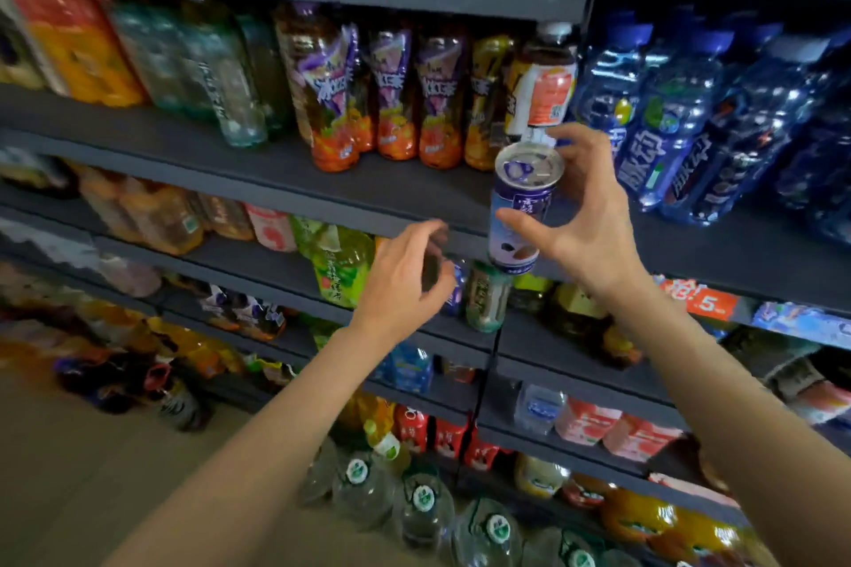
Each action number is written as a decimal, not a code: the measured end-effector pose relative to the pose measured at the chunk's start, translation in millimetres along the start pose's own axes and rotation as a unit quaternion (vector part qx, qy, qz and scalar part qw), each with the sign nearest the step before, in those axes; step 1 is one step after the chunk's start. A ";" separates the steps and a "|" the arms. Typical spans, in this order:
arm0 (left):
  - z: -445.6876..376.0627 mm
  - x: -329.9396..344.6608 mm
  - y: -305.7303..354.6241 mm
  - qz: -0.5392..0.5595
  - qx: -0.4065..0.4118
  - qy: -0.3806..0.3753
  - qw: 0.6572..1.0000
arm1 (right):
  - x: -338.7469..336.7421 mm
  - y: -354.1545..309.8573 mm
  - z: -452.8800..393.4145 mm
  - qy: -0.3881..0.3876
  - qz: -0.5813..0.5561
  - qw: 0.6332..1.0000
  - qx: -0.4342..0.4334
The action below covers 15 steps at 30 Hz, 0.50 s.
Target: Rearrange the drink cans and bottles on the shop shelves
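- The left hand (pixel 405 274) hangs free in front of the lower shelves, fingers loosely curled and blurred, holding nothing.
- The right hand (pixel 582 216) pinches a tall blue-and-white metal drink can (pixel 520 216) between thumb and fingers, holding it upright in the air just before the dark grey shelf edge (pixel 322 207).
- Behind the can, purple-and-orange labelled plastic tea bottles (pixel 391 97) stand in a row; blue plastic bottles (pixel 681 124) fill the shelf to the right.

Large white characters 脉动 running up the labels of the blue bottles (pixel 663 143), 冰红茶 on the purple labels of the tea bottles (pixel 331 87), a "5" on the orange shelf-edge price tag (pixel 704 297), other labels too blurred to read
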<state>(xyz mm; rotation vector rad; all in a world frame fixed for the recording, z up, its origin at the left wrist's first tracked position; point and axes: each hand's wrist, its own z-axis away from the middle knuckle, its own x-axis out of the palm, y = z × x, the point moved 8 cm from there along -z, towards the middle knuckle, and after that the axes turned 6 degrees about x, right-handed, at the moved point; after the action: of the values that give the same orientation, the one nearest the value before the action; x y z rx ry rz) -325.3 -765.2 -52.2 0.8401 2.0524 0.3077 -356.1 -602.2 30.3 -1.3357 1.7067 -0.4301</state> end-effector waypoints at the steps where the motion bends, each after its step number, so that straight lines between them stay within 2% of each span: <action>1: -1.5 -15.7 -6.4 -0.008 -0.001 0.008 1.000 | 12.7 -12.2 -10.8 -0.008 -0.010 1.000 -0.018; 7: 13.4 -107.6 -81.2 -0.061 -0.057 -0.033 0.996 | 133.5 -97.2 -58.9 -0.076 -0.068 0.990 -0.101; 12: 34.4 -240.9 -161.0 -0.090 -0.079 0.022 0.993 | 265.5 -179.2 -91.6 -0.096 -0.115 0.979 -0.138; 15: 49.1 -328.0 -216.7 -0.137 -0.082 0.052 0.986 | 349.3 -226.9 -113.0 -0.114 -0.159 0.974 -0.117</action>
<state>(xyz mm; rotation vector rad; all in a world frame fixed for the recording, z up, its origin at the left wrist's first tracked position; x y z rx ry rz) -254.7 -1148.4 19.5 0.4422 2.1740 0.3662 -318.2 -1025.7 104.4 -1.7707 1.3880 -0.2479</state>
